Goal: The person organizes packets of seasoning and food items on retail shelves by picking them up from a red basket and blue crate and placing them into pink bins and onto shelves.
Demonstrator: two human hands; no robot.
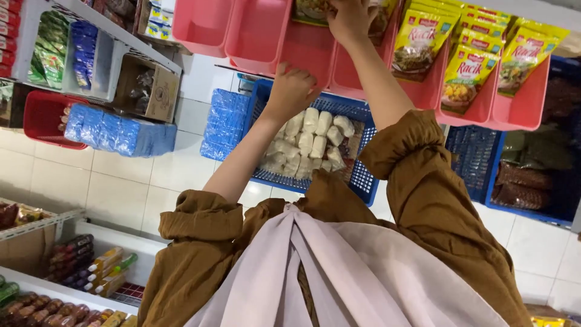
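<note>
Item one: our right hand (350, 21), raised to the middle pink plastic bin (305, 51) on the shelf, its fingers closed on the dark printed food packet (311, 9) at that bin's upper edge; the packet runs off the top of the view.

Item two: our left hand (292, 91), held lower, resting against the front wall of the same pink bin; its fingers are curled, and we cannot tell whether they grip anything.

Item three: rust-brown rolled sleeves (417, 145) on both arms, over a pale pink cloth (339, 272).

Item four: blue plastic mesh basket (357, 175) below the hands, holding white wrapped blocks (311, 139).

Item five: yellow printed seasoning sachets (466, 79), standing in rows in the pink bins to the right.

Item six: blue wrapped packs (118, 132) at left, just beside a red plastic basket (43, 115) and a brown cardboard box (151, 91).
</note>
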